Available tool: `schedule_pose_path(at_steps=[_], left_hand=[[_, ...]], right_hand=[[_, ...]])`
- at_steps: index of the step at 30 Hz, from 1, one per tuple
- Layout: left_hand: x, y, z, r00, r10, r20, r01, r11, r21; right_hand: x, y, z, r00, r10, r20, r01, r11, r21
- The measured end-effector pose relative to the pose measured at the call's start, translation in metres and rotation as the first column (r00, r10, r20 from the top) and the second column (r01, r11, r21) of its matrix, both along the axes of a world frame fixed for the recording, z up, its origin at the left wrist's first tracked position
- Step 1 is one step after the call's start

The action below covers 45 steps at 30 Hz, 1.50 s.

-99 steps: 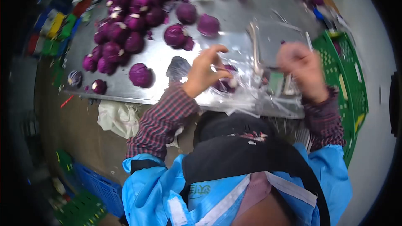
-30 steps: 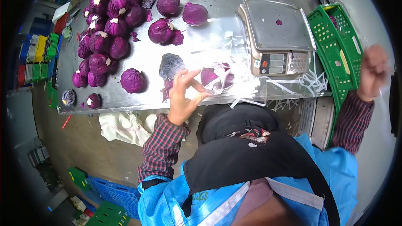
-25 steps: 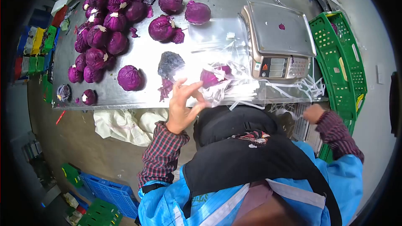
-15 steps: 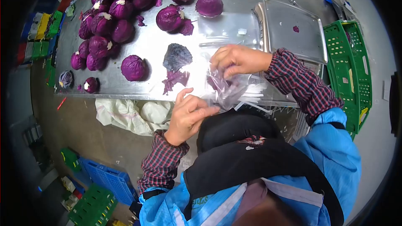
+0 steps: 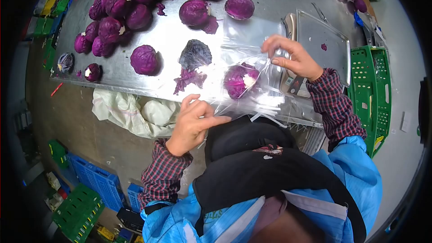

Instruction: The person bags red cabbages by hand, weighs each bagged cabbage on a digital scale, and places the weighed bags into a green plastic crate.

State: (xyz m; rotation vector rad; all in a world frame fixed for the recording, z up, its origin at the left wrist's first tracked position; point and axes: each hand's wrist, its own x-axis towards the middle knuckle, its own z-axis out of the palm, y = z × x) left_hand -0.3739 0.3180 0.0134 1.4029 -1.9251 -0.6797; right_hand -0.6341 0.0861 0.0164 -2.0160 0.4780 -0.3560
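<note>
Here, crinkled film [image 5: 266, 75], round cabbage [image 5: 236, 80]

Can read no word or number for certain. Shows green lettering [image 5: 213, 216] on the chest of the blue jacket [image 5: 348, 166], next to the black apron [image 5: 265, 168], seeming to end in "LS" but too small and creased to make out in full. Carries a tiny mark on the front of the weighing scale [image 5: 325, 60] and a pale label [image 5: 387, 93] on the green crate [image 5: 370, 112], too small to read.
</note>
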Motion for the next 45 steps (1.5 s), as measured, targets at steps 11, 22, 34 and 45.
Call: schedule_pose_path(at_steps=[11, 22, 34, 45], left_hand=[[-0.007, -0.016, 0.012, 0.988, -0.154, 0.027, 0.155, 0.987, -0.043], [0.008, 0.000, 0.005, 0.996, -0.089, 0.019, 0.089, 0.996, 0.013], [0.014, -0.005, 0.001, 0.929, 0.192, 0.317, -0.068, 0.928, -0.365], [-0.025, -0.051, -0.128, 0.599, 0.499, -0.626, -0.408, 0.863, 0.298]], right_hand=[[0.083, 0.005, 0.057, 0.410, 0.737, -0.537, -0.837, 0.538, 0.099], [0.040, -0.031, 0.067, 0.848, 0.491, -0.200, -0.528, 0.813, -0.244], [0.019, -0.009, -0.049, 0.970, 0.044, -0.237, 0.052, 0.922, 0.384], [0.003, 0.008, -0.079, 0.955, -0.289, -0.070, 0.277, 0.778, 0.564]])
